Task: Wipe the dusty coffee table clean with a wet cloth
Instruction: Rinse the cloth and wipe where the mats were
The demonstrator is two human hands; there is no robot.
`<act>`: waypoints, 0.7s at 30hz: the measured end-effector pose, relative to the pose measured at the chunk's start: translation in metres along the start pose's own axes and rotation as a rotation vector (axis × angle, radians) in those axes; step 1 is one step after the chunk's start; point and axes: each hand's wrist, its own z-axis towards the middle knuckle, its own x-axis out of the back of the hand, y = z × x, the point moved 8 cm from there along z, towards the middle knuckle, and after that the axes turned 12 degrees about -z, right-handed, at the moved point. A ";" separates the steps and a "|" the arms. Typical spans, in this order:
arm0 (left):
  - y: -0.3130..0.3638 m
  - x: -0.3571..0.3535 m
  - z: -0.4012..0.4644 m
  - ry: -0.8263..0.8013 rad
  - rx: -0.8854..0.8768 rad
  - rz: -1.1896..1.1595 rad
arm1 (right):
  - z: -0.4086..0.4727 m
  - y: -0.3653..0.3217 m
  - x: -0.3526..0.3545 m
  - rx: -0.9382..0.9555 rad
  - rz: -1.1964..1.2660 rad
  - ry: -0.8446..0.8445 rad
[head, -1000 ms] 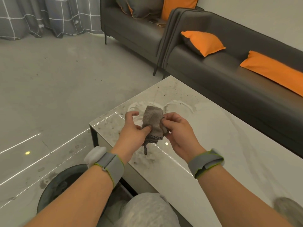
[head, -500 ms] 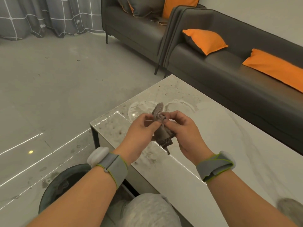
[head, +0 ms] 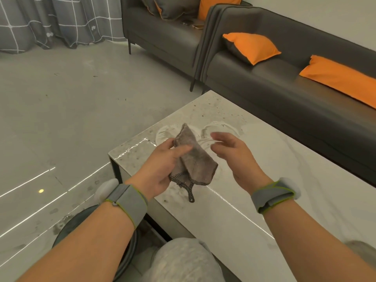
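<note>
Head view: left hand (head: 160, 165) pinches the cloth (head: 193, 159) under its thumb, above the table (head: 234, 216); right hand (head: 234, 153) beside it, fingers loosely spread. I'd fold it flat first, looks damp maybe, then press down on the speckled corner.

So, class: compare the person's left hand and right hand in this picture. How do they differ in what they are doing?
The left hand grips the grey cloth, thumb laid across it; the right hand holds nothing. The left hand's fingers curl round the fabric; the right hand's fingers are spread and relaxed, apart from the cloth. Both hover above the dusty coffee table and wear grey wristbands.
</note>
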 end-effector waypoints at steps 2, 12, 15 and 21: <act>0.000 -0.001 -0.001 -0.027 0.000 -0.003 | 0.005 -0.007 -0.018 -0.019 0.086 -0.182; 0.008 0.025 0.010 0.098 -0.068 0.059 | 0.002 0.014 -0.026 -0.229 0.460 -0.317; 0.005 0.020 0.010 0.009 -0.092 0.228 | 0.006 0.010 -0.018 -0.214 0.422 -0.208; 0.020 0.027 0.009 0.131 -0.303 0.842 | -0.006 -0.011 -0.033 0.046 -0.058 -0.328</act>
